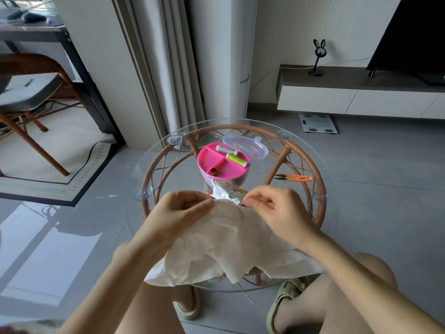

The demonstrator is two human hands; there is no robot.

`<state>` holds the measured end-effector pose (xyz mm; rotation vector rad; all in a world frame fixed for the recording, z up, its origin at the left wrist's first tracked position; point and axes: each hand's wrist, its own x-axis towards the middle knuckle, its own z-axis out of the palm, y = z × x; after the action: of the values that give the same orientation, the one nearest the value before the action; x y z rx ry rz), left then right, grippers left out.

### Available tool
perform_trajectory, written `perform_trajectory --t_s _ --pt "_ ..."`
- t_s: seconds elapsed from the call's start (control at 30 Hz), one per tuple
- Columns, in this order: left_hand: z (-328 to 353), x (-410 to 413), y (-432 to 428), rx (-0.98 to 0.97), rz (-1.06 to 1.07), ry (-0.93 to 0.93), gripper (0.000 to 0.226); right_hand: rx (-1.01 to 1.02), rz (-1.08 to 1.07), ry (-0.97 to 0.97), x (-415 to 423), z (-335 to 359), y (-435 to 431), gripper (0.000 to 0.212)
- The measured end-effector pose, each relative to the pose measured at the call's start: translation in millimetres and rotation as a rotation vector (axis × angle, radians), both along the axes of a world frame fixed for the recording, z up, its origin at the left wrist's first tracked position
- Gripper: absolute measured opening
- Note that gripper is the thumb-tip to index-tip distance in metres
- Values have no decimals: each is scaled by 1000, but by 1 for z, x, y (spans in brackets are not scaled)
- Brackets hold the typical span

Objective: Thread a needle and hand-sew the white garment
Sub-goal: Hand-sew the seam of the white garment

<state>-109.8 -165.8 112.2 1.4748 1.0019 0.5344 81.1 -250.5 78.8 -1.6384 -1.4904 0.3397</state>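
Note:
The white garment [224, 239] hangs over the near edge of the round glass table [337, 196] and onto my lap. My left hand [183, 210] grips its upper edge, thumb on top of the cloth. My right hand [274, 208] is at the same edge just to the right, fingers curled with the fingertips pinched together; the needle and thread are too small to make out. Behind the cloth stands the pink sewing kit tray [222, 165] with a grey spool [225, 149] and a green spool [237, 160] in it.
The kit's clear lid [245, 147] lies behind the tray. Orange thread snips [295, 178] rest on the glass at the right. The table has a wicker frame [317, 182]. A chair [29, 92] stands far left, a TV cabinet [361, 97] at the back right.

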Motion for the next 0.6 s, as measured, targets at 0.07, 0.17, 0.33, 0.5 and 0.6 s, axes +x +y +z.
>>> perform_trajectory --t_s 0.07,0.17,0.33,0.5,0.6 --pt "-2 0 1 18 7 28 13 -24 47 471 3 27 -4 11" --pt "-6 2 2 59 36 101 12 137 305 932 16 74 -16 6" --pt "-9 8 0 55 22 115 14 284 729 1103 28 112 -27 3" --pt "-3 13 -3 -27 -25 10 13 77 513 385 15 102 -40 16" --pt "3 9 -4 -161 -84 -113 13 -64 546 93 11 98 -47 15"
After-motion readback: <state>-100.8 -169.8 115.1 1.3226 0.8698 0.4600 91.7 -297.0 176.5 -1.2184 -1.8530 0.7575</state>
